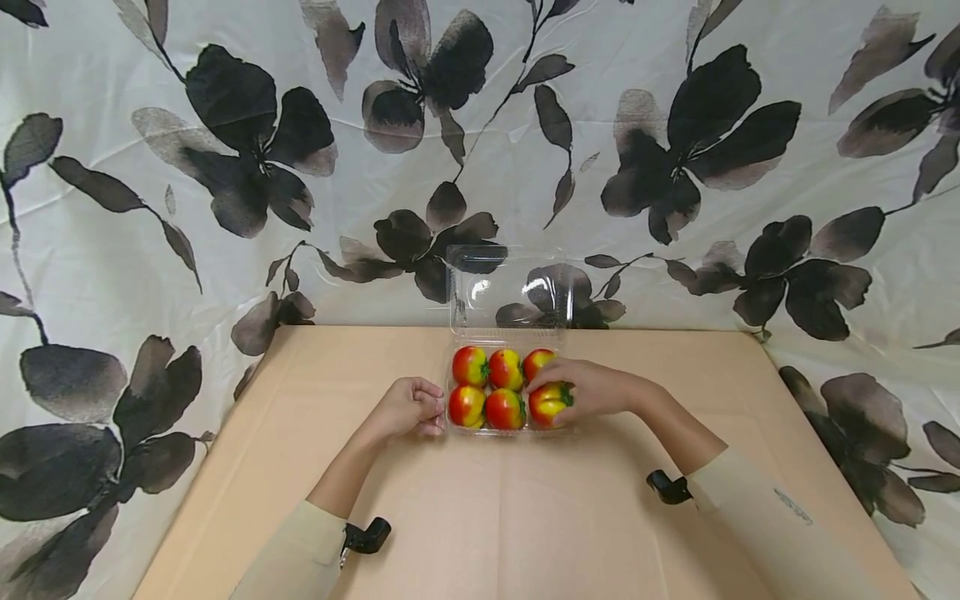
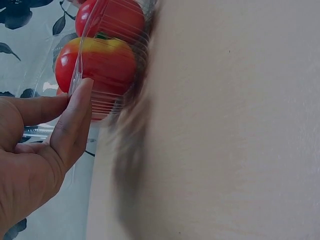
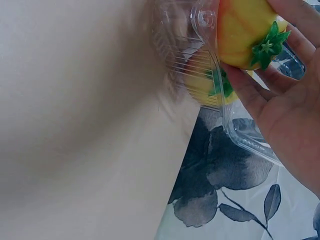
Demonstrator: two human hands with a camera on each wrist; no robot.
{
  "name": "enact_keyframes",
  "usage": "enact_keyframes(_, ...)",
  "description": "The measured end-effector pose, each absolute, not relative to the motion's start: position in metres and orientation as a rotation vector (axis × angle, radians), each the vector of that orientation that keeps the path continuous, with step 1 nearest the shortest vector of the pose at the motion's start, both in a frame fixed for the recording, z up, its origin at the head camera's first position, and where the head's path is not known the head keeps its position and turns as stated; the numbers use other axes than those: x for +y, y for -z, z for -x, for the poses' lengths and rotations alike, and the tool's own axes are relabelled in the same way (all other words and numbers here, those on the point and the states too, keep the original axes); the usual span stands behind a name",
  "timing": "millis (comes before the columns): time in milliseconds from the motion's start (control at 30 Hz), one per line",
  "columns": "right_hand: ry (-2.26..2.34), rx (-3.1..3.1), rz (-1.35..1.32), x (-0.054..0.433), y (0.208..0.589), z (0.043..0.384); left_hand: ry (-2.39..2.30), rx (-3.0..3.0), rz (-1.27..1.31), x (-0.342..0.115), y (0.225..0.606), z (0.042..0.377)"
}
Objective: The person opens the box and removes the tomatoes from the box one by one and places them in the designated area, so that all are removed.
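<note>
Evidently, the red-and-yellow fruit [image 3: 240, 30] is in the right hand [image 1: 592, 387], whose grip closes round its sides over the front right corner of the clear plastic box [image 1: 495, 432]. It is probably light and firm, its glossy skin a little slippery; it is best taken by the rounded sides, clear of the green leafy top [image 3: 268, 45]. Five other fruits [image 1: 506, 409] sit in the box, and its lid [image 1: 480, 312] stands raised behind. The left hand's grip [image 1: 408, 408] pinches the box's left rim, a sensible place, since the thin plastic likely flexes. Beneath lies the tabletop [image 1: 525, 517].

The head view gives the whole layout, but only the right wrist view shows the held fruit above the rim; the left wrist view makes the pinch plain.
</note>
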State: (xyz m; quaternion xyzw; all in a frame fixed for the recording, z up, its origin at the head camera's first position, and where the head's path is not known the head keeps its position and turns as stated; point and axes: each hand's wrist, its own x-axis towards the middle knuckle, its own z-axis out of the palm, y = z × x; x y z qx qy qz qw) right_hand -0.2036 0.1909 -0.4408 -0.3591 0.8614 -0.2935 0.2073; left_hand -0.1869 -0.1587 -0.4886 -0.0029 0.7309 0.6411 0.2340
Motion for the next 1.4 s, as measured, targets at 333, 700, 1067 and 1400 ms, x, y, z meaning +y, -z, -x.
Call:
enact_keyframes(333,0.959,2.458,0.877,0.206,0.438,0.191,-1.764,2.001,-0.005,-0.159,0.488,0.186)
enact_keyframes(700,1.082,2.567,0.792,0.228,0.438,0.179,-1.759,2.014,-0.036,-0.161,0.489,0.186)
enact_keyframes(1067,1.204,2.584,0.704,0.248,0.438,0.171,-1.758,2.023,-0.045,-0.161,0.490,0.186)
enact_keyframes(1400,1.287,2.615,0.713,0.265,0.437,0.173,-1.757,2.026,-0.055,-0.161,0.488,0.185)
